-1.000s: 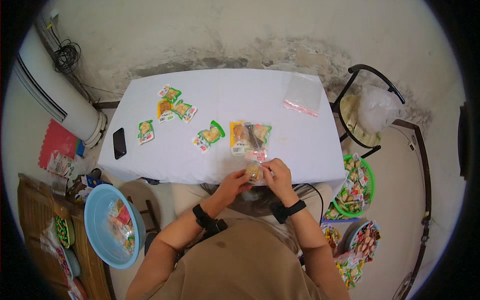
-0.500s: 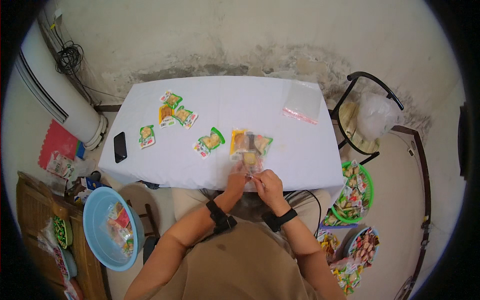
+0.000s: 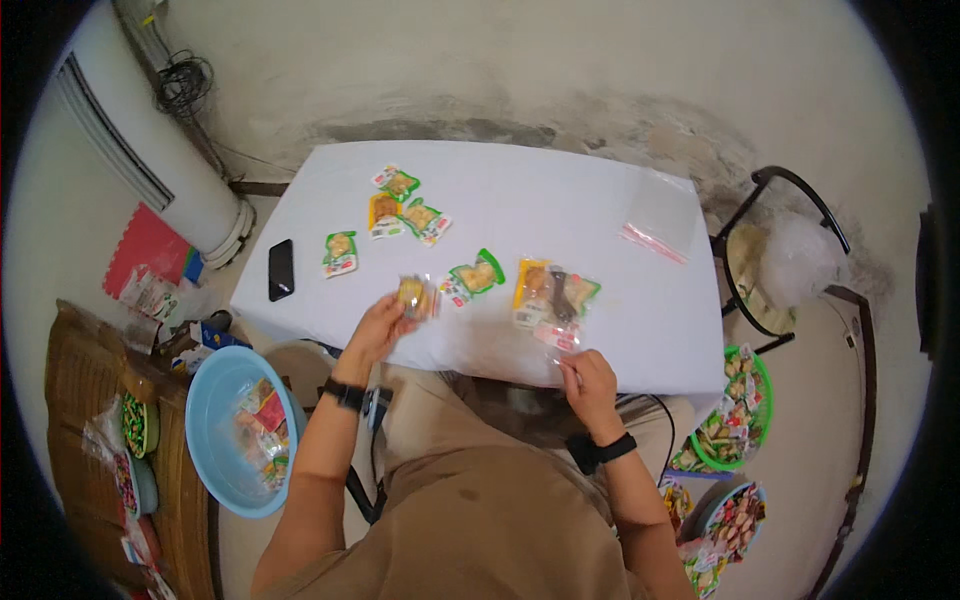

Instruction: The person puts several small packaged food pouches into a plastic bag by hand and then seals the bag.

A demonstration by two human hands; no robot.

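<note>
A small clear packet with yellowish contents is gripped in my left hand, just above the table's near side. My right hand pinches the near edge of a clear plastic bag, its thumb and finger closed. Inside that bag lie a yellow snack packet, a dark brown piece and a green-edged packet. A single green-edged packet rests between my two hands. Farther left, several more snack packets lie loose on the white cloth.
The white-covered table also bears a black phone and flat clear bags. A blue basin with packets stands at left. Right of the table are a green basket of packets and a black-framed chair.
My hands have parted from the bag's mouth. The left has moved left with the small packet, while the right keeps hold of the bag. The whole view has shifted.
</note>
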